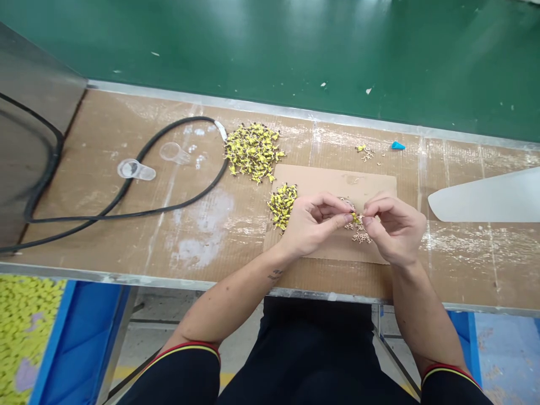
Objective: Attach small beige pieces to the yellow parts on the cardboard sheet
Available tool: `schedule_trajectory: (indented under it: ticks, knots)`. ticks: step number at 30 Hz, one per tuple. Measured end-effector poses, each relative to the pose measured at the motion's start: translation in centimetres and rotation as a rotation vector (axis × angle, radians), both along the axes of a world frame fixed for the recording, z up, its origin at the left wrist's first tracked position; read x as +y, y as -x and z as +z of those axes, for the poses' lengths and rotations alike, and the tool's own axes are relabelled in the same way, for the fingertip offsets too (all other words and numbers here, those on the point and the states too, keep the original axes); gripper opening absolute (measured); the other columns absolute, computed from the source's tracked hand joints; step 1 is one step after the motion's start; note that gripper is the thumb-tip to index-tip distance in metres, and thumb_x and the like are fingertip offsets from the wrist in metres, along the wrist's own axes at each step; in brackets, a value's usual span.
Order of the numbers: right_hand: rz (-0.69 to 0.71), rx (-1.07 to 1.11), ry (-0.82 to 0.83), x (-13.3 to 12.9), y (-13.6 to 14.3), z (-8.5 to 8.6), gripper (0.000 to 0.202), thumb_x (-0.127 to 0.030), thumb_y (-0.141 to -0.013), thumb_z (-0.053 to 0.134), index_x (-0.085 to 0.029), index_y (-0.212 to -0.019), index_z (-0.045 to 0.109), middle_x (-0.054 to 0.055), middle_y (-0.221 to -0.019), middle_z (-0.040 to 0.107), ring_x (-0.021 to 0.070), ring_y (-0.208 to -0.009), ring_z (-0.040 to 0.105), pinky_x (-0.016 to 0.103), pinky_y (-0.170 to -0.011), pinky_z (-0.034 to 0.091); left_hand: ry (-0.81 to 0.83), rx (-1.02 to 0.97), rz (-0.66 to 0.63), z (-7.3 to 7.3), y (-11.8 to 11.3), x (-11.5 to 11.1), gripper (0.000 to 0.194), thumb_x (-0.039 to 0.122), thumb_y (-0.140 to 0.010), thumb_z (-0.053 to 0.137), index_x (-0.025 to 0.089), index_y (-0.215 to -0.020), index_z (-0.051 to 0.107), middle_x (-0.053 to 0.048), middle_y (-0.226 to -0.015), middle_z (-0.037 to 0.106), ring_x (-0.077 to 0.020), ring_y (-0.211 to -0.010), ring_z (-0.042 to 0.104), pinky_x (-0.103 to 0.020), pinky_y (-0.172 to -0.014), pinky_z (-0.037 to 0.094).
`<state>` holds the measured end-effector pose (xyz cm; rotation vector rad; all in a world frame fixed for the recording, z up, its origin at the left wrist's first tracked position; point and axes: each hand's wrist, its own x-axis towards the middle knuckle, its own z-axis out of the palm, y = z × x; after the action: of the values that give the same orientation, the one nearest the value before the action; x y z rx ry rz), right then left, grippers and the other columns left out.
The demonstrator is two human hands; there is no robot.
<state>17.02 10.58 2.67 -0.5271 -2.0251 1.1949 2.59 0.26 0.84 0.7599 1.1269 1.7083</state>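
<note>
The left hand pinched 1 small yellow piece at its fingertips, facing the right hand, whose fingertips met just beside it, grip indeterminable, as was the piece's long axis.

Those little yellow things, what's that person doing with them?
The person's left hand pinches a tiny yellow piece over a cardboard sheet. The right hand is right beside it; its exact grip is too small to tell. Pale bits lie beneath. A smaller yellow heap sits at the sheet's left edge, with a larger yellow heap beyond.
</note>
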Motion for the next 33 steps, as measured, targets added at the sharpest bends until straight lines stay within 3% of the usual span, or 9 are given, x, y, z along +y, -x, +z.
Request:
schedule_trajectory:
  ticks: [6, 13, 19, 29, 33]
  knots:
    - [0.055, -0.012, 0.051, 0.04, -0.15, -0.38, 0.008, -0.019, -0.085, 0.064, -0.026, -0.081, 0.065, 0.002, -0.075, 0.068, 0.0187, -0.071, 0.064, 0.035, -0.061, 0.052, -0.049, 0.064, 0.005, -0.52, -0.13, -0.20, 0.033, 0.036, -0.083, 0.087, 0.019, -0.103, 0.067, -0.004, -0.092, 0.080, -0.0170, -0.086, 0.079, -0.029, -0.083, 0.067]
    - [0.121, 0.024, 0.048, -0.02, -0.07, -0.41, 0.017, -0.009, -0.084, 0.063, -0.026, -0.084, 0.065, 0.000, -0.080, 0.069, 0.0172, -0.074, 0.065, 0.033, -0.065, 0.052, -0.072, 0.044, 0.010, -0.16, -0.24, -0.26, 0.025, 0.026, -0.083, 0.086, 0.017, -0.098, 0.068, -0.005, -0.092, 0.081, -0.0153, -0.085, 0.080, -0.025, -0.083, 0.067]
    - [0.104, 0.010, 0.036, -0.08, 0.00, -0.43, 0.017, -0.009, -0.084, 0.062, -0.025, -0.083, 0.065, 0.001, -0.079, 0.068, 0.0178, -0.075, 0.065, 0.034, -0.064, 0.052, -0.071, 0.071, 0.005, -0.30, -0.27, -0.32, 0.026, 0.029, -0.084, 0.085, 0.017, -0.100, 0.068, -0.006, -0.093, 0.081, -0.0177, -0.087, 0.080, -0.029, -0.085, 0.067]
    - [0.067, -0.019, 0.003, -0.24, 0.11, -0.32, 0.017, -0.006, -0.082, 0.062, -0.023, -0.082, 0.065, 0.000, -0.076, 0.067, 0.0155, -0.069, 0.062, 0.031, -0.061, 0.049, -0.139, 0.200, 0.116, -0.38, -0.65, -0.27, 0.020, 0.017, -0.083, 0.084, 0.016, -0.098, 0.070, -0.003, -0.092, 0.080, -0.0127, -0.085, 0.079, -0.019, -0.082, 0.064]
    - [0.072, -0.012, 0.025, -0.20, 0.11, -0.40, 0.017, -0.006, -0.081, 0.063, -0.023, -0.081, 0.065, -0.001, -0.076, 0.066, 0.0154, -0.069, 0.062, 0.031, -0.061, 0.049, -0.130, 0.205, 0.115, -0.34, -0.61, -0.35, 0.022, 0.019, -0.083, 0.084, 0.017, -0.099, 0.070, -0.003, -0.092, 0.080, -0.0133, -0.084, 0.080, -0.019, -0.081, 0.065]
